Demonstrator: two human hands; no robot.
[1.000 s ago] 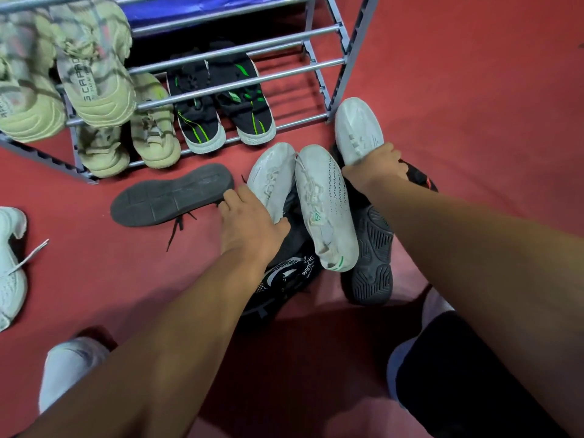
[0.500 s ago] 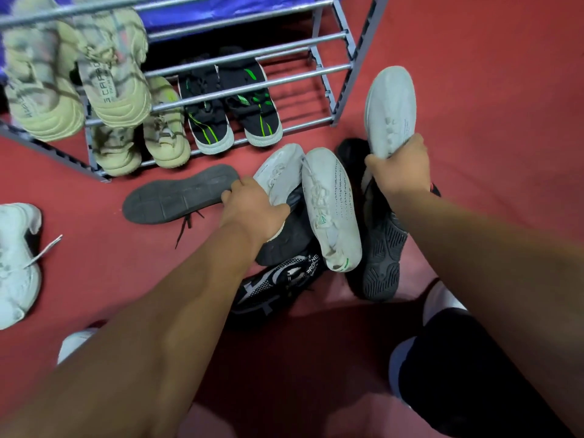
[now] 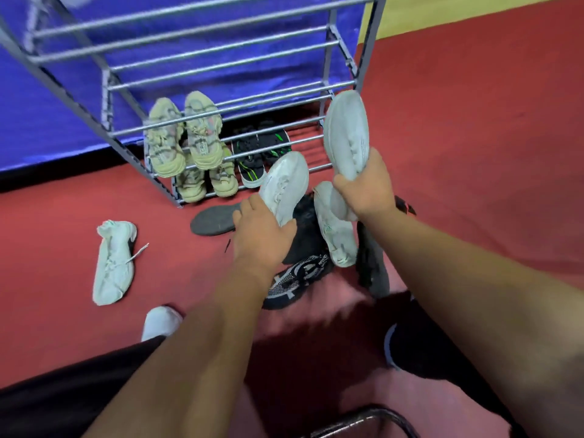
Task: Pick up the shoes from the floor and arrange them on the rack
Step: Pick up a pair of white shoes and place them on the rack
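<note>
My right hand (image 3: 366, 184) grips a white shoe (image 3: 346, 131) by its heel and holds it raised, toe pointing at the grey metal rack (image 3: 221, 52). My left hand (image 3: 262, 226) grips a second white shoe (image 3: 286, 181), lifted above the pile. Under them on the red floor lie another white shoe (image 3: 335, 235), a black patterned shoe (image 3: 297, 276), a dark shoe (image 3: 373, 263) and a dark sole-up shoe (image 3: 211, 219). The rack's low shelves hold two beige pairs (image 3: 185, 140) (image 3: 205, 183) and a black-and-green pair (image 3: 260, 153).
A lone white shoe (image 3: 113, 260) with a loose lace lies on the floor to the left. A blue sheet (image 3: 47, 115) hangs behind the rack. The rack's upper shelves hold nothing. My white sock (image 3: 159, 320) and black shorts are near the bottom, and a dark metal curve shows at the bottom edge.
Both hands have lifted their white shoes off the pile and toward the rack. The view has tilted up, showing more of the rack and the white shoe at the left.
</note>
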